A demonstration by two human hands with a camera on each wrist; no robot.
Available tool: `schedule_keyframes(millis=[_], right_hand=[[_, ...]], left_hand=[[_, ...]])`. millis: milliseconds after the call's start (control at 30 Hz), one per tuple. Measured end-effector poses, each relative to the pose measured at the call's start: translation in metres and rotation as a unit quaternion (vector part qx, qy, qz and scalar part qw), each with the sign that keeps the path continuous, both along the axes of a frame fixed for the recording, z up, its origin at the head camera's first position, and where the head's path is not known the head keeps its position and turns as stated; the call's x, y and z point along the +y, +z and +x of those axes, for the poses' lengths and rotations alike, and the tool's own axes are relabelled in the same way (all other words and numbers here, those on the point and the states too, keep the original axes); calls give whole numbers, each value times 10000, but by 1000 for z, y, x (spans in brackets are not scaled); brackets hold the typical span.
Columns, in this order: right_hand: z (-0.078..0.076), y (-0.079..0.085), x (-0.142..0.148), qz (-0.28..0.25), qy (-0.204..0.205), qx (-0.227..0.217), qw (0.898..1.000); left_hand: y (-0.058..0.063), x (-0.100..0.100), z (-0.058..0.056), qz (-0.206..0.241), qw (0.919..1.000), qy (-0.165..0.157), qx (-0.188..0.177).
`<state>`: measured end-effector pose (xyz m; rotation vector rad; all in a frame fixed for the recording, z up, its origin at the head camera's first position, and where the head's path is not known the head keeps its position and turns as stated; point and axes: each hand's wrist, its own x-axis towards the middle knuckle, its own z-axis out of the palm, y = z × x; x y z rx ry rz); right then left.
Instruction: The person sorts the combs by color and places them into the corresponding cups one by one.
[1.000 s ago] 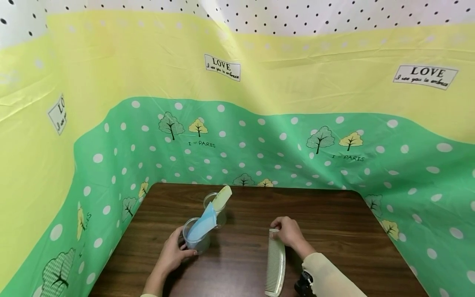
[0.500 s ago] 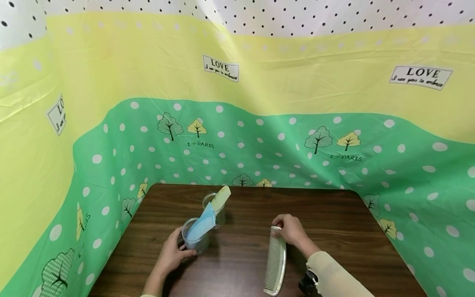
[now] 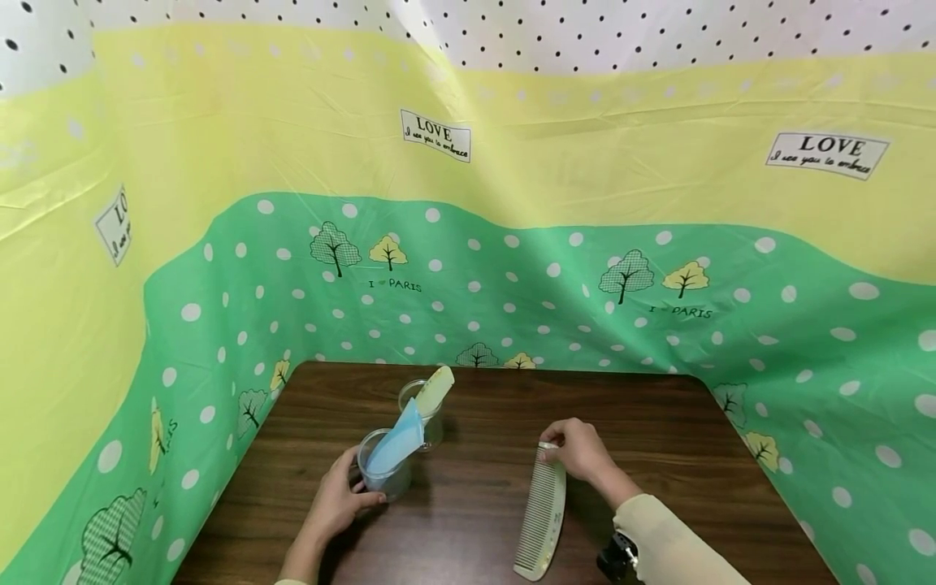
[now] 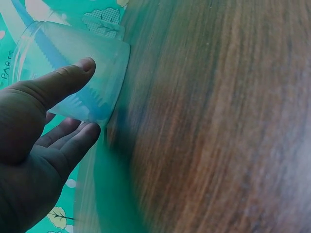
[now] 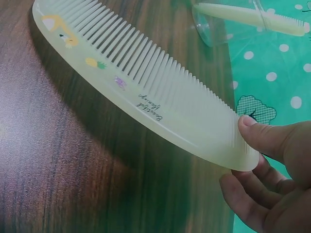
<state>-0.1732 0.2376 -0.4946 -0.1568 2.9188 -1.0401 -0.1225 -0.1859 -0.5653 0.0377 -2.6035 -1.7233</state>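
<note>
At the far end of a pale yellow comb [image 3: 542, 513], my right hand [image 3: 581, 451] pinches the tip between thumb and fingers. In the right wrist view that comb [image 5: 141, 97] shows small printed pictures and lettering along its spine, and the hand [image 5: 272, 165] grips one end. My left hand [image 3: 338, 500] holds a clear plastic cup [image 3: 395, 485], thumb on one side and fingers on the other. A blue comb [image 3: 398, 443] leans out of this cup; its teeth show through the wall in the left wrist view. Some left fingers are hidden behind the cup.
Just behind the held cup stands a second clear cup [image 3: 433, 431] with a pale yellow-green comb [image 3: 436, 388] leaning out. The dark wood table [image 3: 643, 406] has a patterned green and yellow curtain [image 3: 512, 268] along its back and sides.
My right hand has shifted slightly right and away, drawing the comb's tip with it. The comb has turned so its printed face shows more. The left hand and both cups stay put.
</note>
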Motion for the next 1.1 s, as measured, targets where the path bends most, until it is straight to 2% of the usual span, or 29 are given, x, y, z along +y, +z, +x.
schedule_keyframes(millis=[400, 767, 1100], right_hand=[[6, 15, 0, -224, 396, 133, 9989], [10, 21, 6, -956, 978, -123, 9905], [16, 35, 8, -1147, 1087, -73, 9874]], left_hand=[[3, -1, 2, -23, 10000, 2, 66], [2, -1, 2, -3, 10000, -31, 72], [2, -1, 2, -102, 9999, -13, 63]])
